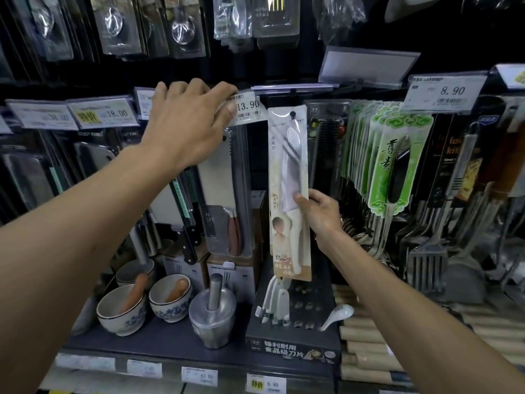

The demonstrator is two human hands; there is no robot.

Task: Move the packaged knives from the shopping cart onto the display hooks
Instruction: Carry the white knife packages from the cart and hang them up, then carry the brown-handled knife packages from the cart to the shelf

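The hook [292,113] at the top of the hanging packaged knife [289,166] is barely discernible (dark on dark), while the right hand [321,213] pinches the pack mid-length and the left hand [187,123] grips the 13.90 price tag [247,108].

Relative to the packaged knife [288,194]: price tag [247,107] upper left, 13.90; yellow tag [103,113] farther left, 18.00; white tag [446,92] upper right, 8.90; shelf label [267,383] below, 6.90.

White knife [292,172], beige card [277,166]
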